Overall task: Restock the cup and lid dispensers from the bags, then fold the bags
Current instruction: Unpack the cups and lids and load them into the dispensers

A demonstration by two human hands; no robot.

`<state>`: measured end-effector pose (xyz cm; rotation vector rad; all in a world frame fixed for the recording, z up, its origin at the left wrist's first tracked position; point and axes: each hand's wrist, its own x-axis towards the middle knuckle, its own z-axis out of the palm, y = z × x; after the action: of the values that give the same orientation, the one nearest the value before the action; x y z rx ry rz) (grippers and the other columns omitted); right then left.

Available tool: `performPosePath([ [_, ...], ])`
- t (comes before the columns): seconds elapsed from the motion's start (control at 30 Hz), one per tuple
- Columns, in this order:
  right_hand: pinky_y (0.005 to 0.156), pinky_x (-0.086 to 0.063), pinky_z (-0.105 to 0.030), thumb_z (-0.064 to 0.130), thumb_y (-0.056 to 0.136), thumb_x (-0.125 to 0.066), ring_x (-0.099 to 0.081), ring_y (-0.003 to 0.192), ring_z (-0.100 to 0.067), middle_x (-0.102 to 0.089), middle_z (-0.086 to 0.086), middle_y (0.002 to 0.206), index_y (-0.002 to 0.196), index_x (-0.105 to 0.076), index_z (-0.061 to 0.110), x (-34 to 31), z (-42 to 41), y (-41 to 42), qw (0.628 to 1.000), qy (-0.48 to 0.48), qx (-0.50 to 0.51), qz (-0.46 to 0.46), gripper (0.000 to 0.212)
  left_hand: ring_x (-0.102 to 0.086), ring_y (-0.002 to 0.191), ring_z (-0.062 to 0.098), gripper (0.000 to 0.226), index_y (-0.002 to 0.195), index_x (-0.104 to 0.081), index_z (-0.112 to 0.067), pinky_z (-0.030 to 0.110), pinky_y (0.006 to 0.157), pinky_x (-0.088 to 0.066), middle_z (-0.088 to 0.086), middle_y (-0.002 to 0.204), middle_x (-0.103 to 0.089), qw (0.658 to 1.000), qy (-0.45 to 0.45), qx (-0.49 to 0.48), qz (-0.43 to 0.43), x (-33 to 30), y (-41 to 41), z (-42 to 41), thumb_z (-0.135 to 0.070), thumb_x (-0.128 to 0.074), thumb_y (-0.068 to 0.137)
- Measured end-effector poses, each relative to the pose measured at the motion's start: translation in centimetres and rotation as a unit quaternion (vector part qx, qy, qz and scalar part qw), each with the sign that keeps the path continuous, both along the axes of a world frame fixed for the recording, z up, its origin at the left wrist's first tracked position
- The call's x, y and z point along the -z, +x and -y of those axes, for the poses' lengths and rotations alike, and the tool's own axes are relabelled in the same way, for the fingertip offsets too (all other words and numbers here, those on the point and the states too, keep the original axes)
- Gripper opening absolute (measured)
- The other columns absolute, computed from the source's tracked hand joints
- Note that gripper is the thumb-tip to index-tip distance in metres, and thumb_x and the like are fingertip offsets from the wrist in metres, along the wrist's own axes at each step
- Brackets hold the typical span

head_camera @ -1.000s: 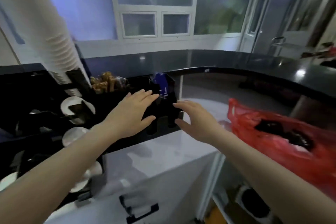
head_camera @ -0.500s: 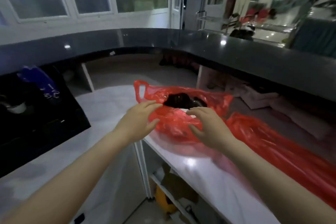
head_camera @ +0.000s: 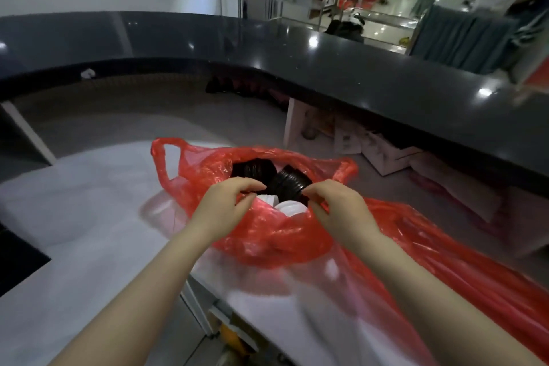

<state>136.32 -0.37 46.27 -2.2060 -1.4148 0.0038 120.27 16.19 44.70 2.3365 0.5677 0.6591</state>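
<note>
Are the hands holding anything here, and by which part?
Both the left hand and the right hand pinch the red bag at the near edge of its mouth, spreading it open over the lids inside.

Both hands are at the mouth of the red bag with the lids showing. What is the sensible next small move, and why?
Probably spread the opening wider, then lift out a black lid stack. The left hand and right hand each pinch the rim of the red bag, and the black stacks plus the white lids sit exposed between them, none yet gripped.
</note>
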Motion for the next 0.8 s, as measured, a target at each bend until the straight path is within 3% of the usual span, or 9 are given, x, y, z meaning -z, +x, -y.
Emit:
performPosePath([
  [0.2,0.096,-0.038,-0.026,0.030,0.083,-0.068,-0.052,0.114,-0.019,-0.062,0.003,0.124,0.125,-0.061,0.021,1.6,-3.6,1.0,0.991,-0.128,-0.035,0.012,0.043,-0.057,0.097,-0.006,0.026,0.101,-0.073,-0.025,0.000,0.083,-0.035,-0.021,0.096,-0.066,0.997,-0.079,0.003,-0.018,4.4,0.1,-2.8,-0.006,-0.063,0.087],
  [0.4,0.096,-0.034,-0.021,0.024,0.075,-0.053,-0.047,0.114,-0.017,-0.060,0.006,0.126,0.127,-0.059,0.022,2.4,-3.7,0.8,0.981,-0.175,-0.075,-0.028,0.052,-0.053,0.095,-0.010,0.035,0.100,-0.073,-0.025,-0.001,0.085,-0.032,-0.023,0.097,-0.061,0.996,-0.078,0.036,-0.040,5.8,-0.1,-4.1,0.003,-0.058,0.085],
  [0.53,0.095,-0.028,-0.015,0.017,0.068,-0.051,-0.042,0.119,-0.014,-0.053,0.010,0.134,0.134,-0.052,0.025,2.8,-2.8,0.8,0.975,-0.201,-0.087,-0.032,0.066,-0.057,0.092,-0.008,0.045,0.082,-0.067,-0.037,0.000,0.084,-0.034,-0.024,0.092,-0.064,0.994,-0.096,0.003,-0.045,6.0,-0.2,-3.9,0.006,-0.055,0.082],
  [0.63,0.094,-0.036,-0.022,0.005,0.073,-0.053,-0.042,0.118,-0.019,-0.046,0.007,0.133,0.139,-0.044,0.028,3.2,-2.5,0.8,0.972,-0.225,-0.073,0.001,0.070,-0.059,0.096,-0.005,0.053,0.069,-0.060,-0.042,0.000,0.085,-0.035,-0.027,0.093,-0.064,0.991,-0.121,0.000,-0.059,6.1,-0.5,-3.0,0.010,-0.053,0.077],
  [0.8,0.080,-0.047,-0.036,0.000,0.076,-0.049,-0.046,0.108,-0.019,-0.048,0.007,0.123,0.130,-0.051,0.029,3.4,-2.2,0.0,0.975,-0.213,-0.063,0.016,0.062,-0.056,0.092,-0.005,0.053,0.055,-0.051,-0.037,0.001,0.081,-0.035,-0.026,0.092,-0.062,0.992,-0.102,-0.019,-0.067,6.4,-1.8,-2.0,0.014,-0.050,0.070],
])
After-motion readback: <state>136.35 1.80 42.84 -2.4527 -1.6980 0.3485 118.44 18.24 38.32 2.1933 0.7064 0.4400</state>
